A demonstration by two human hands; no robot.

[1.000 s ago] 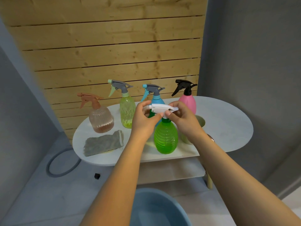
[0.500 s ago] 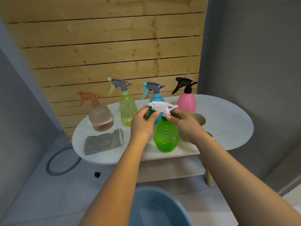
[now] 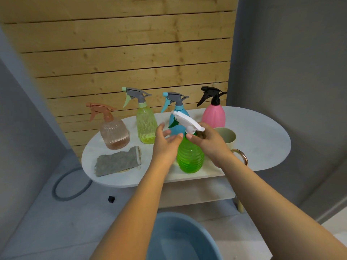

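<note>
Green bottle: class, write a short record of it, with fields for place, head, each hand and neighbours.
place: green bottle upright near the table's front edge
head: white sprayer, tilted
right: right hand grips the neck under the sprayer
left: left hand open, beside the neck
behind: blue bottle, pink bottle
beside: cup, behind the right hand

Likely a home utility corner, pine-plank wall [image 3: 131, 53], grey floor [image 3: 47, 222], white side table [image 3: 262, 139], blue wash basin [image 3: 197, 228]

Five spray bottles [image 3: 190, 156]; one grey cloth [image 3: 117, 163]; one cup [image 3: 228, 136]; one blue basin [image 3: 180, 239].
</note>
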